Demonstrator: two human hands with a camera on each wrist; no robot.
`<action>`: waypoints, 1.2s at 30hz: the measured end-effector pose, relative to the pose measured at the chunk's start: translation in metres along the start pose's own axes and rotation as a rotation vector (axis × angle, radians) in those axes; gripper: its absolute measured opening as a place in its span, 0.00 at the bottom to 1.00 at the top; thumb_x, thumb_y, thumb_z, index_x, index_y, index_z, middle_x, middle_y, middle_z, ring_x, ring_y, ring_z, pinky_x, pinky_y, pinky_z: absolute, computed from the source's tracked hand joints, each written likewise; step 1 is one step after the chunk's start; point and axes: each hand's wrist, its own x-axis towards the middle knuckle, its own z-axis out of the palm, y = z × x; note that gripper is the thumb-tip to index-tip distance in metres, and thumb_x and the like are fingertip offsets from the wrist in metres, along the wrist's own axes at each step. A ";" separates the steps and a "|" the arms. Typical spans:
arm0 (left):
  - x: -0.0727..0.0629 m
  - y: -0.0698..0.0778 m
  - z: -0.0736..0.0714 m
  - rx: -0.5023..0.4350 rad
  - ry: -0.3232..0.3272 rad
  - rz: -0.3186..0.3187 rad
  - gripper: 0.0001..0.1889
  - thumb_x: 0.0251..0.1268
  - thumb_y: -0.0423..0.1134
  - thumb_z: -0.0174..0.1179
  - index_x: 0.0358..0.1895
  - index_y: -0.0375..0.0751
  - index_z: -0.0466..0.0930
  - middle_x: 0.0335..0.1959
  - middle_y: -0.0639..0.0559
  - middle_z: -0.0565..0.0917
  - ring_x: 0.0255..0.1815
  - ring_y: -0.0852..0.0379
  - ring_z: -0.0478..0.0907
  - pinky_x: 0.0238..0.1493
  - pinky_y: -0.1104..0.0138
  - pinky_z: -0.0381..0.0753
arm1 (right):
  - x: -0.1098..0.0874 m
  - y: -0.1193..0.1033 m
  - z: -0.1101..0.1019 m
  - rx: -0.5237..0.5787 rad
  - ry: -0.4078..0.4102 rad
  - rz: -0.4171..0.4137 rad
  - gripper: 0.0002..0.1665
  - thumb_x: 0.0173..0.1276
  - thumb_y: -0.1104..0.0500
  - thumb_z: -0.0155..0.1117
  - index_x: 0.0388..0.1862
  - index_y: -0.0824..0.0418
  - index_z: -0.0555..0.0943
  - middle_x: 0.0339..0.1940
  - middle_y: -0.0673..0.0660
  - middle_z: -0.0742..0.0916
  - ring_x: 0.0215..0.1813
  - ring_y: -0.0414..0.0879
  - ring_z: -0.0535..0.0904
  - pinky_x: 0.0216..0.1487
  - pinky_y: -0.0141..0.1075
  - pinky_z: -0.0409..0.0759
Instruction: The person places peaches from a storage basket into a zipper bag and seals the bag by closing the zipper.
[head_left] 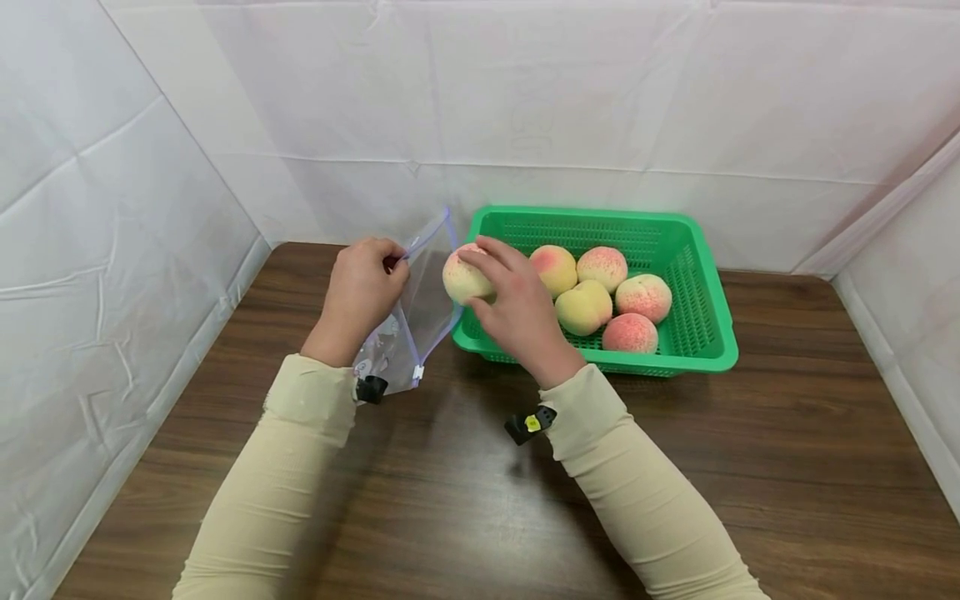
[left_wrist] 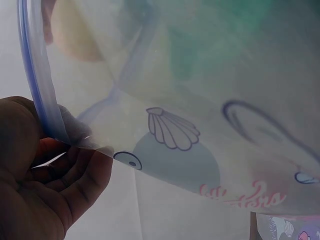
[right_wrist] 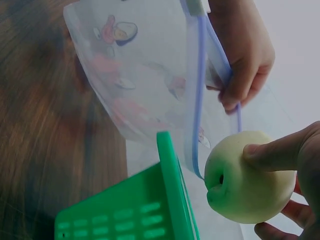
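Note:
My left hand (head_left: 365,285) pinches the rim of a clear plastic zip bag (head_left: 431,287) with a purple edge and a white slider. The bag's mouth gapes toward the right, and its side bears shell and cartoon prints (left_wrist: 172,130). In my right hand (head_left: 517,304) is a pale yellow and pink peach (right_wrist: 250,177), held between thumb and fingers right at the bag's mouth. This peach is above the left end of a green plastic basket (head_left: 712,317). Several other peaches (head_left: 583,307) lie inside the basket.
Brown wood-grain table (head_left: 465,500) lies under everything. White sheeting (head_left: 525,100) hangs behind the basket and along both sides. Close to the bag's open side stands the basket's left rim (right_wrist: 175,185).

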 end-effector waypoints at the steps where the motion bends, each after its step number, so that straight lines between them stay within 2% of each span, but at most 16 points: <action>1: 0.000 0.000 0.000 0.002 0.000 0.002 0.12 0.66 0.35 0.55 0.42 0.33 0.85 0.37 0.40 0.85 0.36 0.48 0.81 0.37 0.57 0.82 | 0.000 -0.001 0.001 -0.003 0.005 -0.017 0.31 0.57 0.63 0.73 0.61 0.55 0.78 0.66 0.58 0.77 0.68 0.52 0.71 0.67 0.44 0.72; 5: 0.000 -0.001 0.001 0.002 0.001 0.006 0.12 0.66 0.35 0.54 0.42 0.32 0.85 0.37 0.40 0.85 0.36 0.47 0.81 0.37 0.56 0.82 | 0.000 -0.004 0.007 -0.014 0.018 -0.075 0.31 0.56 0.64 0.74 0.60 0.55 0.79 0.66 0.58 0.77 0.68 0.52 0.71 0.67 0.44 0.71; 11: 0.000 -0.001 0.002 0.001 0.001 0.009 0.11 0.65 0.34 0.54 0.41 0.32 0.85 0.36 0.39 0.85 0.35 0.47 0.81 0.37 0.56 0.82 | -0.001 -0.006 0.014 -0.028 -0.013 -0.103 0.31 0.57 0.65 0.73 0.61 0.54 0.78 0.66 0.58 0.76 0.69 0.51 0.70 0.69 0.43 0.70; 20: 0.000 0.000 0.003 0.009 0.025 0.034 0.11 0.65 0.34 0.55 0.40 0.31 0.85 0.35 0.40 0.85 0.35 0.47 0.81 0.36 0.56 0.82 | 0.002 -0.004 0.020 -0.039 -0.011 -0.184 0.30 0.54 0.69 0.71 0.58 0.57 0.80 0.63 0.58 0.79 0.67 0.51 0.72 0.69 0.42 0.70; 29: 0.000 0.000 0.000 0.010 0.044 0.048 0.11 0.65 0.34 0.55 0.40 0.32 0.85 0.35 0.40 0.85 0.34 0.47 0.81 0.36 0.57 0.82 | 0.001 -0.002 0.022 -0.046 -0.048 -0.204 0.30 0.55 0.69 0.70 0.59 0.57 0.79 0.66 0.58 0.77 0.70 0.52 0.69 0.71 0.43 0.68; 36: 0.001 0.000 -0.005 0.003 0.052 0.058 0.11 0.66 0.34 0.55 0.41 0.31 0.85 0.35 0.39 0.85 0.35 0.46 0.82 0.37 0.56 0.82 | 0.001 -0.003 0.020 -0.043 -0.069 -0.196 0.28 0.58 0.64 0.70 0.60 0.57 0.78 0.69 0.58 0.75 0.72 0.51 0.67 0.72 0.43 0.66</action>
